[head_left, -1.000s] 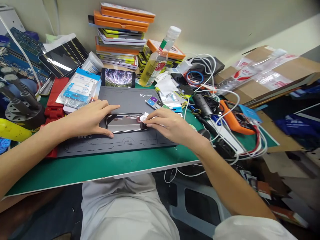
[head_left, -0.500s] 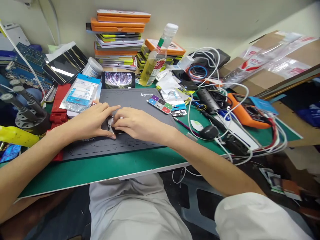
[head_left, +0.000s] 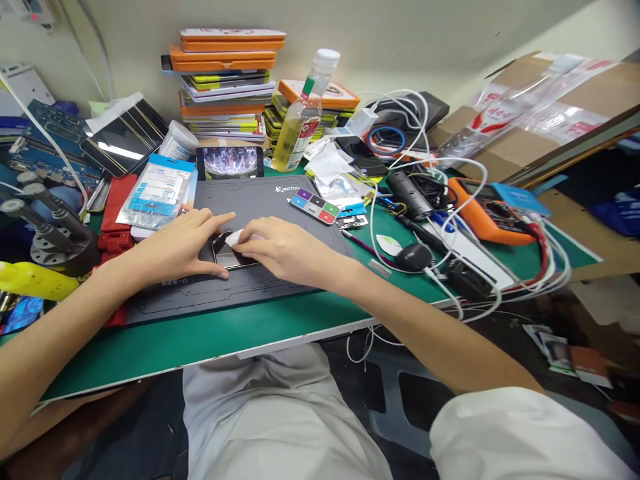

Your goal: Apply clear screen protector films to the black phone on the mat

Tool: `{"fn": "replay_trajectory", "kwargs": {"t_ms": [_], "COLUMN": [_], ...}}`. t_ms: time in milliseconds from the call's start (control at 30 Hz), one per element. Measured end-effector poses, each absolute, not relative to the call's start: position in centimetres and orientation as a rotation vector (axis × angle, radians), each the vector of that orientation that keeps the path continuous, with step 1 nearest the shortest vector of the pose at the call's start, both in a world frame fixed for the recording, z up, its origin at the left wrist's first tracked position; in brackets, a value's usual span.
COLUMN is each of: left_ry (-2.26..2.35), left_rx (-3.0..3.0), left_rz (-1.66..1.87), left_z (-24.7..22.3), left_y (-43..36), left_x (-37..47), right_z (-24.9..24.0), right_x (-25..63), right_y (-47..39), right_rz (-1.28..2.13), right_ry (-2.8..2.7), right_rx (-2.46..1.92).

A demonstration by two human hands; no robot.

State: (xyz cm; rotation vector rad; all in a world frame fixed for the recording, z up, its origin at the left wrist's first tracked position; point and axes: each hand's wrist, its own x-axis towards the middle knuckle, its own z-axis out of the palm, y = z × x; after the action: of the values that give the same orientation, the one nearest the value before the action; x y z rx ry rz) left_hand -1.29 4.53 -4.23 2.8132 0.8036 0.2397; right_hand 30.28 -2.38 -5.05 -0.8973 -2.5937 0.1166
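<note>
A dark, glossy phone (head_left: 223,254) lies flat on the grey work mat (head_left: 280,293), its right part covered by my right hand. My left hand (head_left: 175,245) spans the phone's left end, thumb at the near edge and fingers at the far edge, holding it there. Pinched in the fingers of my right hand (head_left: 285,252) is a small white wipe (head_left: 234,238), pressed on the phone's screen. To the right on the mat sits a flat plate with coloured squares (head_left: 314,207).
Behind the mat are a lit phone (head_left: 230,163), a bottle of yellow liquid (head_left: 305,113) and stacked orange boxes (head_left: 227,60). Cables and an orange multimeter (head_left: 493,212) crowd the right. On the left are plastic packets (head_left: 157,190), a red tool (head_left: 117,220) and a driver stand (head_left: 63,243).
My right hand has slid slightly right with the wipe, uncovering more of the phone's screen. The left hand keeps its hold. The whole view has shifted a little.
</note>
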Motion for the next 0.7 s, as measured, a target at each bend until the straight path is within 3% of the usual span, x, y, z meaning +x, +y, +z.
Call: {"fn": "replay_trajectory", "kwargs": {"t_ms": [267, 700], "left_ry": [0.86, 0.866], "left_rx": [2.801, 2.805], "left_rz": [0.195, 0.206], "left_z": [-4.2, -4.0], "left_y": [4.5, 4.6], "left_x": [-0.9, -0.9], "right_z": [-5.7, -5.7], "right_x": [37.7, 37.3], "right_y": [-4.8, -3.8], "right_rz": [0.195, 0.094], "right_ry": [-2.438, -2.429], "right_rx": [-1.042, -1.078]}}
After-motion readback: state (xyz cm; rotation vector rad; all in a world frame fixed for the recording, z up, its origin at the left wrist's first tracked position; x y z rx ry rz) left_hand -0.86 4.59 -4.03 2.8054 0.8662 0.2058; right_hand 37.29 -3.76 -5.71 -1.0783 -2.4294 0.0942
